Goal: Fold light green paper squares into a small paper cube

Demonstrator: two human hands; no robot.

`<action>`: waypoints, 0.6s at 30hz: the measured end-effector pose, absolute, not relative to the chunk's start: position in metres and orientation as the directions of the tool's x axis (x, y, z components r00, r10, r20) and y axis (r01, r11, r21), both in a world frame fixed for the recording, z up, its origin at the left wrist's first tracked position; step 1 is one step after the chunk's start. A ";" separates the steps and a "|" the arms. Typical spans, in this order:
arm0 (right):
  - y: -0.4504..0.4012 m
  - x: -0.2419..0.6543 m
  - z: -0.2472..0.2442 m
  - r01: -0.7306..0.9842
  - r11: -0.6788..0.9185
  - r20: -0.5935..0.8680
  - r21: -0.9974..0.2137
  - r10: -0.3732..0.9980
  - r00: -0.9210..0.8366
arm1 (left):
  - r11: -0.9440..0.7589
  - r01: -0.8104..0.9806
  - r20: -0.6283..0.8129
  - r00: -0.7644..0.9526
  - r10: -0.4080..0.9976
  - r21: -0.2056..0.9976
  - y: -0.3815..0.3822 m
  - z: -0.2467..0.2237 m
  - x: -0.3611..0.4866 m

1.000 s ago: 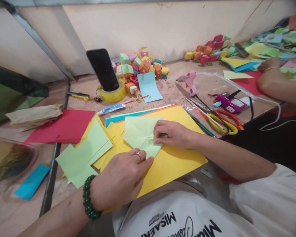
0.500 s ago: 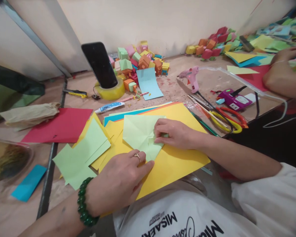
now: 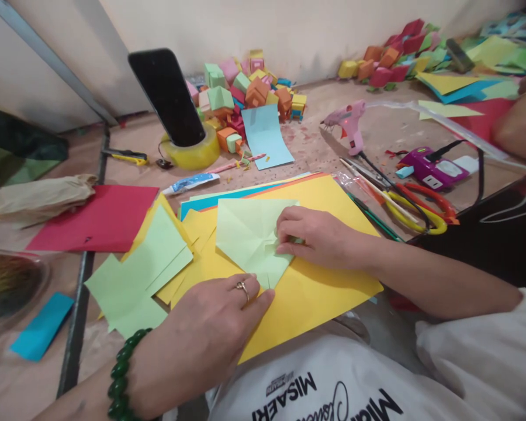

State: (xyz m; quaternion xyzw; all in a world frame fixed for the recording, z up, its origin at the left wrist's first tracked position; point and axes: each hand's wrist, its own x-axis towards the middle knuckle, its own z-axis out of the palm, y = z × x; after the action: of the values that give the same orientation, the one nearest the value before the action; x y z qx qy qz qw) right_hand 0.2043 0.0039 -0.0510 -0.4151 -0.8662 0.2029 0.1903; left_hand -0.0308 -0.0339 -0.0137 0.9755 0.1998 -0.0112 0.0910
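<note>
Creased green paper [image 3: 245, 228] lies on a yellow sheet [image 3: 333, 283], between the left hand [image 3: 210, 327] and the right hand [image 3: 313, 234]. The right one pinches its side. The left one's fingertips touch its bottom corner; I can't tell if they grip. Beyond both, little paper blocks [image 3: 258, 90] sit on the tabletop [image 3: 305, 143].

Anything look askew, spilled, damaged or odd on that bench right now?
Mostly untidiness. The phone stands tilted in a roll of tape, an odd makeshift stand. Small scraps lie scattered by the pink stick, like unswept litter. The held green paper is creased, but the straight lines look like folds, not damage.
</note>
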 end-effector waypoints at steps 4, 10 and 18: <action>0.004 0.204 -0.050 0.650 0.577 0.156 -0.494 0.794 -0.587 | -0.906 0.391 -0.071 0.921 0.384 0.164 -0.034 -0.014 -0.029; 0.003 0.203 -0.051 0.663 0.580 0.151 -0.473 0.795 -0.588 | -0.915 0.383 -0.053 0.924 0.379 0.128 -0.034 -0.013 -0.028; 0.003 0.202 -0.049 0.663 0.586 0.159 -0.466 0.793 -0.588 | -0.912 0.391 -0.058 0.920 0.387 0.127 -0.035 -0.012 -0.030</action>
State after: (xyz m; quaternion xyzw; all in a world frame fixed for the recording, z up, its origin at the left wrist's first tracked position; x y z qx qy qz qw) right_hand 0.2024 0.0027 -0.0494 -0.4172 -0.8724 0.1819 0.1781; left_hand -0.0305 -0.0353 -0.0123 0.9775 0.1990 -0.0157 0.0681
